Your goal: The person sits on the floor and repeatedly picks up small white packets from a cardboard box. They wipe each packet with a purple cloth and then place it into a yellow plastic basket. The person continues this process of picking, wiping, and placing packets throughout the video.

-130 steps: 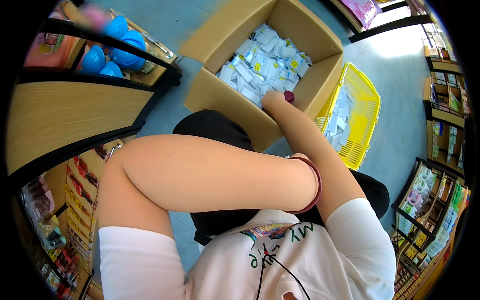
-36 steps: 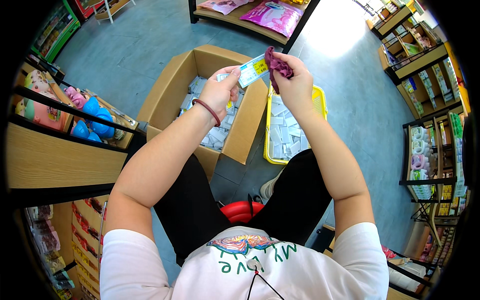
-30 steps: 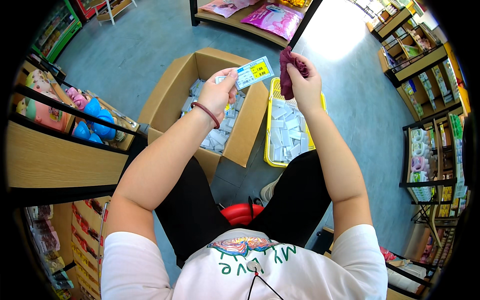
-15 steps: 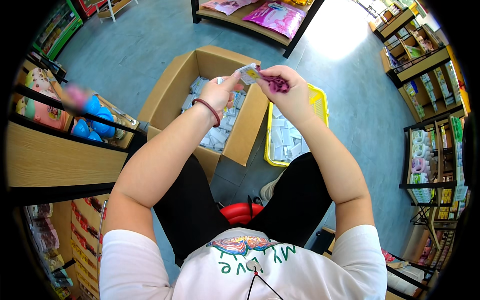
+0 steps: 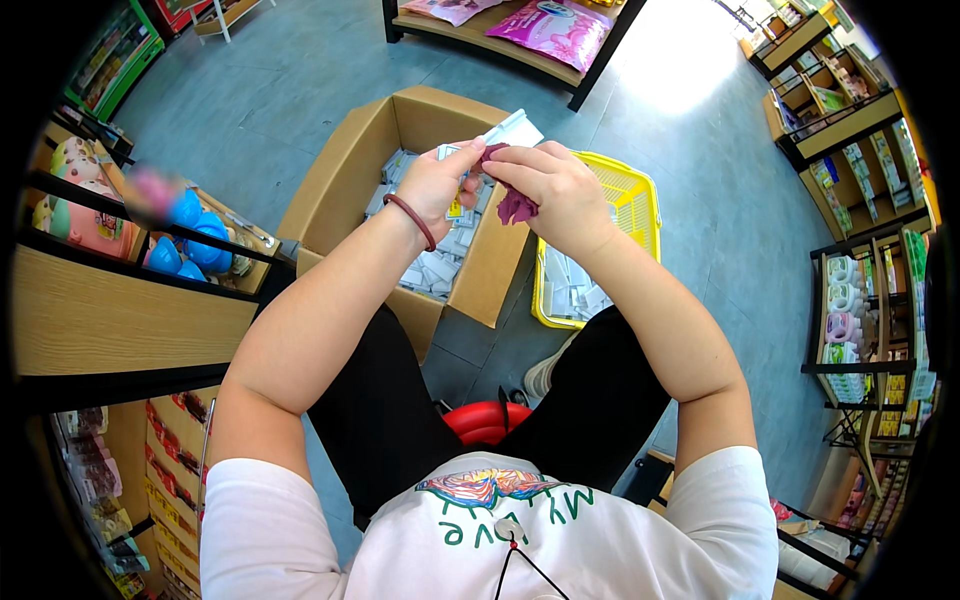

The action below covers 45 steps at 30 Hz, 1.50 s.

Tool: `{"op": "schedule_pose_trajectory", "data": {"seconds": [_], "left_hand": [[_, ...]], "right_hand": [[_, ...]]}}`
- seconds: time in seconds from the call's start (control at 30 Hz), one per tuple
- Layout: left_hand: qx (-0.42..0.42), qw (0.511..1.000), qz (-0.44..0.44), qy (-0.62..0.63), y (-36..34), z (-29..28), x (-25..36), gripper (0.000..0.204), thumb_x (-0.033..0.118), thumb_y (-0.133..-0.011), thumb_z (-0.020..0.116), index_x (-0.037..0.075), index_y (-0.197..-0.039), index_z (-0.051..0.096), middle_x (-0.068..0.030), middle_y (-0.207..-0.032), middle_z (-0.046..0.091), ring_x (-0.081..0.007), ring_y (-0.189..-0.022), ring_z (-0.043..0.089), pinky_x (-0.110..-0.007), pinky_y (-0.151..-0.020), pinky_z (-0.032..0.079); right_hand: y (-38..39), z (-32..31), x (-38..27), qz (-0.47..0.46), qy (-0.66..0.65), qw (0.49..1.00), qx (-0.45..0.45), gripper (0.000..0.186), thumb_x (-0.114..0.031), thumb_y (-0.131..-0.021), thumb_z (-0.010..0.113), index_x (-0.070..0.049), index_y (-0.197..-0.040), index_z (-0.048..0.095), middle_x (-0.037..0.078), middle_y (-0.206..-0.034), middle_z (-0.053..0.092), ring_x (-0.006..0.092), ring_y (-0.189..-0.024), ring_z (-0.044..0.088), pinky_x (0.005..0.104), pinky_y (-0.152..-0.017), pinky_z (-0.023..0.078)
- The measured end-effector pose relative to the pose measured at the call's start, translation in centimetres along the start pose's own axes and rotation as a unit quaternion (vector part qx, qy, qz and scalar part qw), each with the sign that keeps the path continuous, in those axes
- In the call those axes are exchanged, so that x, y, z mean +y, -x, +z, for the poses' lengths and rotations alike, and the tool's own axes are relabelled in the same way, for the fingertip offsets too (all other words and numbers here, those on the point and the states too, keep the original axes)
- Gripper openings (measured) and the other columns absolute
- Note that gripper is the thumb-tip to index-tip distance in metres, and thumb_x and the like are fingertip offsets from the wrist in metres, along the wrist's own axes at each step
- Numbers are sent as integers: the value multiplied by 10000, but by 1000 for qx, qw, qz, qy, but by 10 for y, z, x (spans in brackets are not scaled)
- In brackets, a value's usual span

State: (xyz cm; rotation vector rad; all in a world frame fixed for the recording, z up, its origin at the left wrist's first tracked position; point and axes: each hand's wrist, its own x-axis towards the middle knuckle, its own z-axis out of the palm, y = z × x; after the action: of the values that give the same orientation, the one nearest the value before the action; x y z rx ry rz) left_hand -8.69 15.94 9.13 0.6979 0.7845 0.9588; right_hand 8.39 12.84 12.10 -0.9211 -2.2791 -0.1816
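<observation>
My left hand, a dark red band round its wrist, grips a white plastic label holder between thumb and fingers. Part of another white and yellow piece shows below its fingers. My right hand is closed on a crumpled maroon cloth and presses it against the label holder. Both hands are over the right side of an open cardboard box, which contains many similar label holders. Right of the box, a yellow plastic basket holds more white pieces.
My black-trousered legs straddle a red seat. A wooden shelf unit with toys stands close on the left. Ahead, a low shelf bears pink packages. Stocked shelves line the right, along the grey tiled floor.
The right hand has turned over and moved left with the cloth, onto the label holder. The holder now points up and right, its plain white side showing.
</observation>
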Motion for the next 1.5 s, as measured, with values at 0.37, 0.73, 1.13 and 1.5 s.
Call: {"op": "schedule_pose_trajectory", "data": {"seconds": [0.37,0.73,1.13,1.5], "left_hand": [[-16,999,45,-16,3,-2,4,163,221,-891,589,73,-956,575,19,-771,511,-60,-595,416,-220,-518,335],[7,999,30,-43,8,-2,5,173,221,-898,573,55,-944,572,10,-751,493,-63,-574,402,-222,-510,322],[48,987,113,-106,8,12,-4,257,245,-850,659,45,-1004,610,45,-637,509,-21,-516,410,-177,-450,317],[50,990,92,-94,4,11,-3,209,192,-872,622,51,-1017,573,-16,-796,592,-24,-546,381,-179,-476,321]], "right_hand": [[-3,-6,-1,8,68,997,23,399,-68,-546,716,-131,-937,675,-36,-998,630,186,-791,567,288,-689,502],[5,-14,38,150,111,980,66,314,-64,-638,704,-111,-947,678,-20,-988,643,221,-813,574,313,-717,505],[0,4,2,430,-456,779,5,348,-205,-794,727,12,-1034,600,-5,-662,566,40,-476,464,204,-402,352],[-1,0,2,428,-441,788,13,175,-193,-904,567,-28,-888,623,-17,-628,553,43,-523,491,197,-465,371]]}}
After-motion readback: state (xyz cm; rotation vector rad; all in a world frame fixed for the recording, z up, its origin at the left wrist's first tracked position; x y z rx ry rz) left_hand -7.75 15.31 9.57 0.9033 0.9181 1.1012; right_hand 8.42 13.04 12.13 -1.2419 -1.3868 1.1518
